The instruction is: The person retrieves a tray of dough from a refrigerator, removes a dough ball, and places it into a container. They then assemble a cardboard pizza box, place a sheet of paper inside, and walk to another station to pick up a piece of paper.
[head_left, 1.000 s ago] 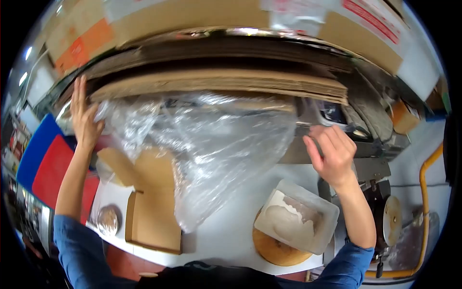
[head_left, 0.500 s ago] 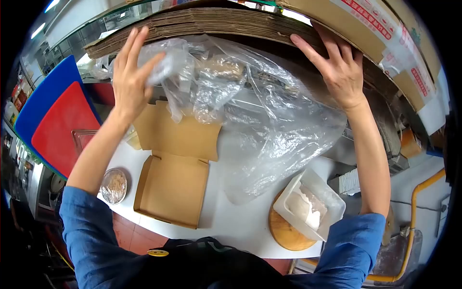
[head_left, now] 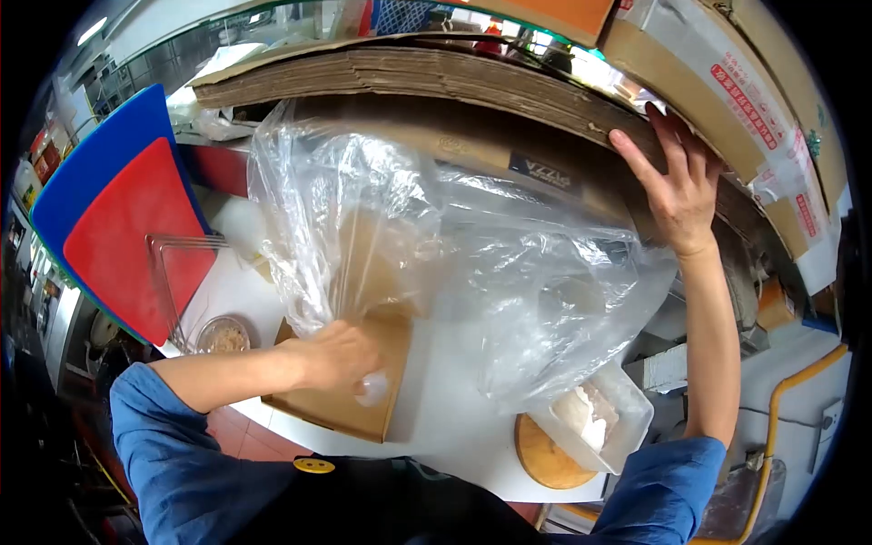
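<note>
My left hand [head_left: 338,356] is closed on the bunched end of a large clear plastic bag [head_left: 318,227], held low over an open brown cardboard box [head_left: 363,420] on the white table. The bag stretches up from my fist to a stack of flattened cardboard pizza boxes [head_left: 409,73] and spreads to the right. My right hand [head_left: 683,204] rests against the right part of that stack, its fingers spread at the top edge; the fingertips are partly against the cardboard. Part of the open box is hidden under the plastic and my left forearm.
A translucent tub [head_left: 636,409] with white contents stands by a round wooden board [head_left: 549,454] at the right. Left are a small clear-covered bowl [head_left: 223,336] and blue [head_left: 100,173] and red [head_left: 136,245] boards. A taped carton [head_left: 699,73] is at upper right.
My left hand has come down from the stack toward me, pulling the plastic over the open box. More of the stack's front shows. My right hand stays at the stack, a little further right in view.
</note>
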